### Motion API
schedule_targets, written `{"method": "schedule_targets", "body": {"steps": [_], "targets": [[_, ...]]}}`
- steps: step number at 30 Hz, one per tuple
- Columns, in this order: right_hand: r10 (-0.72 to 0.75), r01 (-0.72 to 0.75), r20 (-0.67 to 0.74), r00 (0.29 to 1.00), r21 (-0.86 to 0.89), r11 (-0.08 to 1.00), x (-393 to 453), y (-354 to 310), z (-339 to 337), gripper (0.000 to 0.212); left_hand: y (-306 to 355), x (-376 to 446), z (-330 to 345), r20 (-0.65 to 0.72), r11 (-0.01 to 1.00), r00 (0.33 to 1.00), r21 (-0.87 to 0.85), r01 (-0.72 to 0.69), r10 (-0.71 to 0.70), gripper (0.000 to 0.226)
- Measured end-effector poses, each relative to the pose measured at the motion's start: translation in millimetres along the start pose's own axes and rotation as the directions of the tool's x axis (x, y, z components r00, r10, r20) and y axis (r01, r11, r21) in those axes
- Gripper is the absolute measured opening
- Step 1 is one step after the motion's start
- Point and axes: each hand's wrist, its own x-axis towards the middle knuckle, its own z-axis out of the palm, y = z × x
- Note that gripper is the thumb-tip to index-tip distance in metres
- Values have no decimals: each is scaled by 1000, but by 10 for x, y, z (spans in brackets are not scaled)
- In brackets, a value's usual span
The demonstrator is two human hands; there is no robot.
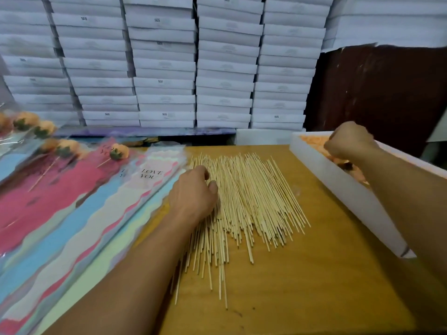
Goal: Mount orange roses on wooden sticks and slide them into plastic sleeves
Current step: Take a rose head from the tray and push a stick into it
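Note:
A loose pile of wooden sticks (254,194) lies spread on the wooden table (314,274). My left hand (193,192) rests on the pile's left edge, thumb and curled fingers pinching at a stick. A white box (338,189) on the right holds orange roses (312,141). My right hand (350,141) reaches into it, its fingers curled down among the roses, seemingly round one that the hand hides. A stack of printed plastic sleeves (145,180) lies to the left of the sticks. Farther left, sleeved roses on sticks (118,152) lie side by side.
Stacks of flat white boxes (167,68) form a wall behind the table. A dark brown panel (387,93) stands at the back right. Bare wood shows at the table's near right, in front of the sticks.

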Motion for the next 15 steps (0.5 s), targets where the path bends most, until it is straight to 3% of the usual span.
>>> {"method": "schedule_targets", "body": {"steps": [3,7,9,15], "targets": [[96,-95,2,995,-125,988,116,267,-89,28,15,-14,12,8,1000,1000,1,-5,5,27],[131,-96,167,977,-203,975,134,436,-67,50,29,-14,11,19,1000,1000,18,-19,18,29],[112,-47,252,961,-250,967,136,450,-26,46,31,-13,6,23,1000,1000,14,-17,16,28],[99,-4,291,952,-310,951,228,491,101,47,28,-12,6,30,1000,999,15,-13,13,28]]}}
